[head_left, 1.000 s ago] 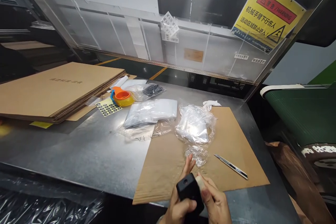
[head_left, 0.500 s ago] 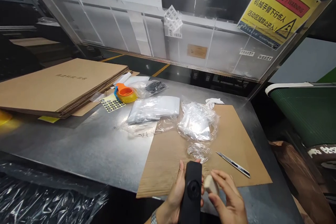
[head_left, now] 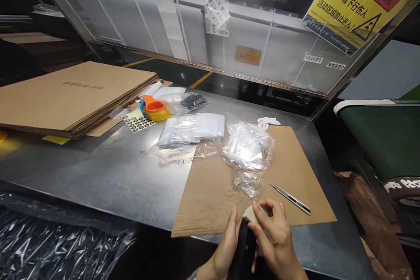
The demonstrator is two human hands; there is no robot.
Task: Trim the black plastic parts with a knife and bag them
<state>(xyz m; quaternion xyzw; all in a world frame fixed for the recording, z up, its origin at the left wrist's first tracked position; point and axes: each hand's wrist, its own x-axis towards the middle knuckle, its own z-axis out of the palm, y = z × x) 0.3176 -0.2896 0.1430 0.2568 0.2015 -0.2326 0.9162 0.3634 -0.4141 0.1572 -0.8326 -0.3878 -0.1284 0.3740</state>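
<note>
At the table's near edge, my left hand (head_left: 223, 247) is closed around a long black block-shaped piece (head_left: 243, 249), its lower part cut off by the picture's edge. A small beige pad (head_left: 250, 214) is pinched in the fingers of my right hand (head_left: 277, 238). That pad touches the upper end of the black piece. Just beyond the hands lies crumpled clear plastic film (head_left: 248, 183) on a cardboard sheet (head_left: 288, 157). To their right, a utility knife (head_left: 290, 199) rests on the same sheet.
Clear bags of white sheets (head_left: 193, 129) and a bundled plastic bag (head_left: 246, 146) lie farther back. An orange and yellow tape dispenser (head_left: 155, 107) stands by a sticker sheet (head_left: 138, 121). Stacked cardboard (head_left: 75, 96) is at left; a white glove (head_left: 267, 122) lies at the back.
My right hand has brought the beige pad from beside the black piece onto its upper end. The black piece has turned, so its round recess no longer shows.
</note>
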